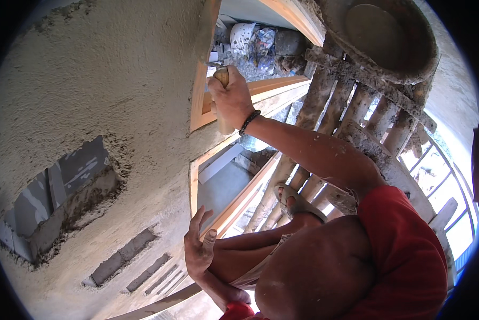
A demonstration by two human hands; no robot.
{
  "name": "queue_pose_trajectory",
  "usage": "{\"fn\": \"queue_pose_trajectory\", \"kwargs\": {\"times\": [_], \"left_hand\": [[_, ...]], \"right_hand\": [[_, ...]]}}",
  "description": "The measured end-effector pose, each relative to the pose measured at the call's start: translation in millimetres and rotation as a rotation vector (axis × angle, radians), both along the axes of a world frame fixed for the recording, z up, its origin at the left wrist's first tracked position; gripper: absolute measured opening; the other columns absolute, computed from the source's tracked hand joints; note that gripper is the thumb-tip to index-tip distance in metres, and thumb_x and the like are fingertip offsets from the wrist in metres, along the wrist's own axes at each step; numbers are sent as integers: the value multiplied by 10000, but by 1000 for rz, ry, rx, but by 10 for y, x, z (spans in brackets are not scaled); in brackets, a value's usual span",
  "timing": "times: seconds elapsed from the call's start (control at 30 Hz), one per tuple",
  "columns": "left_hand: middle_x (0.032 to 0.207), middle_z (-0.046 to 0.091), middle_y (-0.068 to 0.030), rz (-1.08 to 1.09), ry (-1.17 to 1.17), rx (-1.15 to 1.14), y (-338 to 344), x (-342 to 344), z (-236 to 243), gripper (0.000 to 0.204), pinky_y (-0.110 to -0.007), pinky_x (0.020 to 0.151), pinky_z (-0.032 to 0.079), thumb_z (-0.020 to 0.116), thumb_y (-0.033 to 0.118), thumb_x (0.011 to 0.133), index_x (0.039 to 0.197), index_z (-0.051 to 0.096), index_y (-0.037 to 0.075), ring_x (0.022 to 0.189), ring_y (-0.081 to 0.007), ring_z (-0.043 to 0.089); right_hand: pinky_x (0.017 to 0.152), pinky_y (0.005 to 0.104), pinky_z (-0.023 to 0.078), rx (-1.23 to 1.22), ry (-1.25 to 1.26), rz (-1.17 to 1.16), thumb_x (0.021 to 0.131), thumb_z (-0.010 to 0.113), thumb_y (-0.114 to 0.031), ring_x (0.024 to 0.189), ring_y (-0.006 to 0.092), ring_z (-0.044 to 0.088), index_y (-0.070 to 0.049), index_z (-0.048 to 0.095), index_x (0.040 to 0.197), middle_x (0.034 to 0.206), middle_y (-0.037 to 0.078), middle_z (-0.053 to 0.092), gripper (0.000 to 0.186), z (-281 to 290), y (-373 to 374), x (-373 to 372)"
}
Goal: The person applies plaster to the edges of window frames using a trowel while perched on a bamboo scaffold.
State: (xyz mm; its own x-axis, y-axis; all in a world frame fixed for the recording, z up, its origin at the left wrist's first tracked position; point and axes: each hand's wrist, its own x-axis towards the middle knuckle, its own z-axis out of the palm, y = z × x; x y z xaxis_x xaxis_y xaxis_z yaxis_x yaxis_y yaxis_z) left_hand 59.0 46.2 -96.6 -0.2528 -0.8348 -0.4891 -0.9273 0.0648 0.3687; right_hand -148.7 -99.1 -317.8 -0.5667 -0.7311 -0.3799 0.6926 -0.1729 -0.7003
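Observation:
My right hand [231,98] is closed around the wooden handle of a trowel [226,126], held upright at the plastered wall edge [180,85] beside the upper wood-framed opening [266,88]. The trowel's blade is hard to make out against the edge. My left hand [199,240] is lower, fingers apart and holding nothing visible, next to the wall and the lower wooden frame [193,181].
Rough openings [63,192] and narrow slots [125,250] cut the wall. A mud-caked round tub [378,37] rests on a slatted platform [330,112] at right. My sandaled foot [298,205] and bent legs are below. Grey bags and debris show through the upper opening.

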Motion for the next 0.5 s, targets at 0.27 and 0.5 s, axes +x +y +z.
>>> {"fn": "queue_pose_trajectory", "kwargs": {"times": [0.27,0.5], "left_hand": [[1213,617,-253,-14,-4,-1,-24,56,-15,852,-413,1036,392,577,618,871,1397,419,-33,1200,-328,560],[1216,617,-252,-19,7,8,-47,64,-21,829,-405,1027,403,589,589,878,1397,418,-34,1187,-321,569]], "right_hand": [[470,317,462,-28,-139,39,890,606,-141,554,147,544,-20,452,934,716,68,523,201,157,129,-82],[421,280,439,-6,-23,40,897,618,-134,535,104,502,-48,434,923,730,27,491,204,-53,39,37]]}}
